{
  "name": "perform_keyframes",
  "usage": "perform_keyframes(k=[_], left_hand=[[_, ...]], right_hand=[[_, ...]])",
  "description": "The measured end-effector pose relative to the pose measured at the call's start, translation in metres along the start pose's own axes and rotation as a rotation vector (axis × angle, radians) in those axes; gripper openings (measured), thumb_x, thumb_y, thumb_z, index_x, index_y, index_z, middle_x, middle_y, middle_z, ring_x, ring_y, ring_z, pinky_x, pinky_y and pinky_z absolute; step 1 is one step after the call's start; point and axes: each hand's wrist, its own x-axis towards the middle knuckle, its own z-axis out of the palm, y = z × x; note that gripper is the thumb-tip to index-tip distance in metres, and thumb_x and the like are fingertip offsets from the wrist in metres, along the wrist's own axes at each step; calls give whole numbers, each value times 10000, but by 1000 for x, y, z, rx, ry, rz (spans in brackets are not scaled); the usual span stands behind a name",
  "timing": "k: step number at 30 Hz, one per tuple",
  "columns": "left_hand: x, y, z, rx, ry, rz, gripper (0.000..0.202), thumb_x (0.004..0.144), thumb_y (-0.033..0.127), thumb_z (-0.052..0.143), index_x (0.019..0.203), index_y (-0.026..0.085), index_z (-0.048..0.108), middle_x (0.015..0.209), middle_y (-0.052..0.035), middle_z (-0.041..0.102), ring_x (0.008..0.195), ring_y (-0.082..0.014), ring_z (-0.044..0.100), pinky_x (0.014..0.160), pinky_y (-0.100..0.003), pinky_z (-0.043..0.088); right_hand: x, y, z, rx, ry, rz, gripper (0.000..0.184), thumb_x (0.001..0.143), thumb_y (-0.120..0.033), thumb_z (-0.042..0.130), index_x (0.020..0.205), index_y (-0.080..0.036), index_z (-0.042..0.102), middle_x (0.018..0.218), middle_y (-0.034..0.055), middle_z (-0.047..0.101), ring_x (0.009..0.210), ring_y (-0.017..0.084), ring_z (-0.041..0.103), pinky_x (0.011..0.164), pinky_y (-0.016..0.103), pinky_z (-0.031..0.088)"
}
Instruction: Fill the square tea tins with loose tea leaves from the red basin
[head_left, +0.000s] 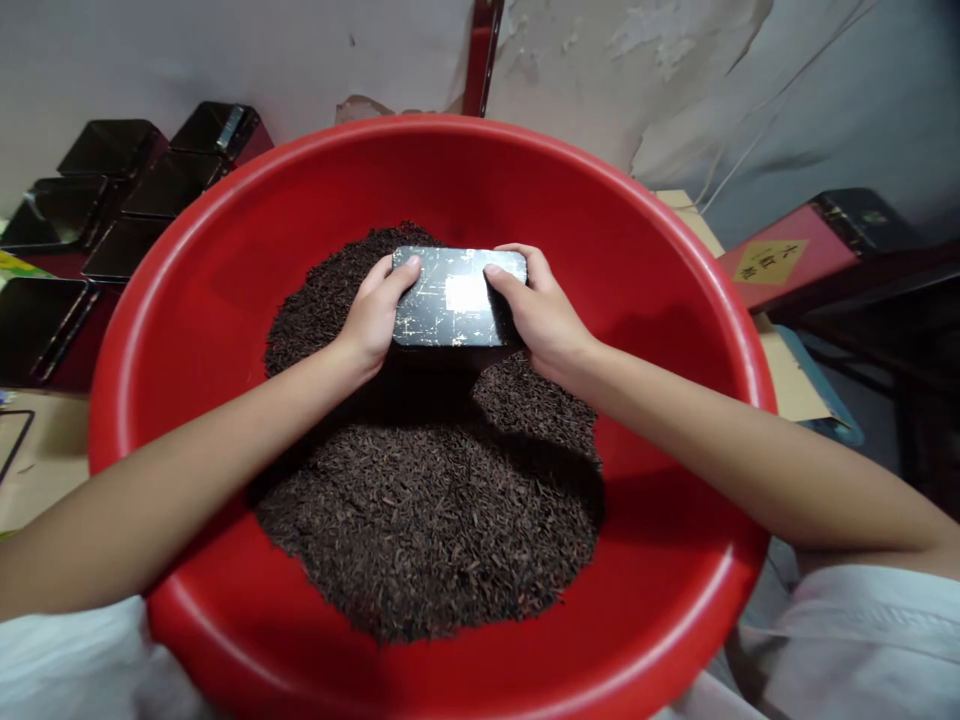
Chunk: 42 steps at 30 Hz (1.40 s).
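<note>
A big red plastic basin point(187, 300) fills the view, holding a heap of dark loose tea leaves point(427, 500). At the far side of the heap a black rectangular tin point(457, 297) with gold flecks lies pressed into the leaves. My left hand point(371, 315) grips its left end, thumb on top. My right hand point(540, 315) grips its right end, thumb on the upper face. Both hands are closed round the tin; the fingers behind it are hidden.
Several black open tins point(112, 190) with red sides stand stacked at the back left. A red box with a yellow label point(787, 258) lies at the right on cardboard point(787, 380). A peeling white wall is behind. A dark red post point(480, 50) rises behind the basin.
</note>
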Motion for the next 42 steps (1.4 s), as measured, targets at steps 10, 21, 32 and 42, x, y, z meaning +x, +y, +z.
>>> perform_keyframes(k=[10, 21, 32, 42], left_hand=[[9, 1, -15, 520, -29, 347, 379, 881, 445, 482, 1161, 201, 557, 1168, -86, 619, 1115, -257, 573, 957, -386, 451], [-15, 24, 11, 1540, -386, 583, 1128, 631, 541, 751, 1478, 135, 127, 1518, -240, 178, 1398, -463, 101, 1084, -670, 26], [-61, 32, 44, 1709, -397, 822, 902, 713, 243, 677, 1455, 99, 185, 1403, -278, 354, 1310, -426, 335, 998, -560, 345], [-76, 109, 177, 1363, -514, 1392, 513, 949, 184, 233, 1460, 174, 269, 1513, -148, 277, 1423, -357, 176, 1126, -572, 102]], right_hand=[[3, 4, -10, -694, -34, -613, 468, 843, -449, 496, 1239, -205, 441, 1352, 118, 442, 1316, 270, 363, 1124, 494, 248], [-2, -3, -9, -1294, -325, -757, 1099, 658, -619, 647, 1463, -54, 157, 1488, 237, 248, 1345, 447, 235, 1059, 637, 190], [-62, 0, -43, -1362, -156, -704, 932, 664, -307, 665, 1450, -50, 235, 1481, 246, 263, 1346, 385, 254, 1046, 546, 265], [-132, -52, -151, -1189, 651, -741, 487, 895, -351, 375, 1368, -251, 433, 1472, 106, 339, 1410, 362, 188, 1112, 582, 127]])
